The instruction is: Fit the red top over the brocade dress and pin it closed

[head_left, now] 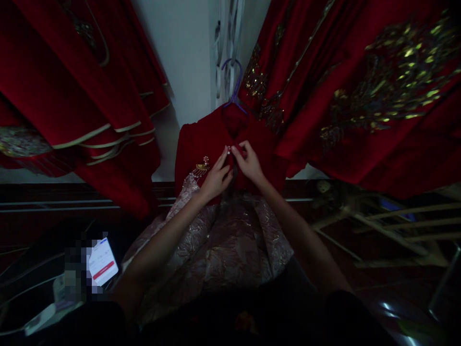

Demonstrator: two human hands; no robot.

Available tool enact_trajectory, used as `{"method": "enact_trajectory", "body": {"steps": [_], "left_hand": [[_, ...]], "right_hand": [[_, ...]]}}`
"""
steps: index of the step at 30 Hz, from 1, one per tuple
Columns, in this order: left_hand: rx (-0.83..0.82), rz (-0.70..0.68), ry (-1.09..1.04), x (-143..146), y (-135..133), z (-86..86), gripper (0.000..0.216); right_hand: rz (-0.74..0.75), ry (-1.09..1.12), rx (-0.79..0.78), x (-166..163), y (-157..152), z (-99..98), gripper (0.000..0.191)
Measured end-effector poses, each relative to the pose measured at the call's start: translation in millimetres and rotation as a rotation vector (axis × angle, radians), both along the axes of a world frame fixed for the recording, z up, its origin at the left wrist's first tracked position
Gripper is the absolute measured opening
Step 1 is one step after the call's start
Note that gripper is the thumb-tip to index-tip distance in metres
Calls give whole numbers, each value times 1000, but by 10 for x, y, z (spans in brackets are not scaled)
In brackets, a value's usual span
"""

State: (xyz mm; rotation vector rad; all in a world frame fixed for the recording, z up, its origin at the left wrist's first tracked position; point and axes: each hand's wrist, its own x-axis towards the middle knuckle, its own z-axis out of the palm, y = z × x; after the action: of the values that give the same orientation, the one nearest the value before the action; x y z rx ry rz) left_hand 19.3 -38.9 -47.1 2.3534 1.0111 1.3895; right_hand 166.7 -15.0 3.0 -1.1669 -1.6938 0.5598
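Observation:
A red jacket [194,137] hangs on a purple hanger [236,89] in front of me, its collar at the top. At the middle of its front, my left hand [217,179] and my right hand [251,164] meet with bent fingers. Between their fingertips is a small shiny button [228,150]; its exact form is too small to tell. My right thumb and fingers pinch the front edge beside it. A gold ornament with hanging beads [201,166] is fixed on the jacket's left side. Below hangs a pale, shiny patterned skirt [234,235].
Red garments with pale trim [118,129] hang at left, and a red garment with gold sequins [396,72] hangs at right. A metal rack [226,43] stands against the wall. A lit phone [104,262] is at lower left, a wooden frame [389,230] at lower right.

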Motion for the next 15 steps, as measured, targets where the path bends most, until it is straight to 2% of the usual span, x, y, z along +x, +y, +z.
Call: {"method": "enact_trajectory", "body": {"steps": [2,4,10,15], "left_hand": [[-55,-25,-31,46,-47,-107,13],[-97,-23,-105,42,-87,-120,14],[-176,117,-477,-16,5,130,29],[-397,39,-692,48,255,153,28]], "right_hand": [[70,24,-9,-99,-38,-97,35],[85,54,-6,-137,-31,-164,35],[89,147,-1,-67,72,-230,34],[119,181,34,20,102,-250,31]]}}
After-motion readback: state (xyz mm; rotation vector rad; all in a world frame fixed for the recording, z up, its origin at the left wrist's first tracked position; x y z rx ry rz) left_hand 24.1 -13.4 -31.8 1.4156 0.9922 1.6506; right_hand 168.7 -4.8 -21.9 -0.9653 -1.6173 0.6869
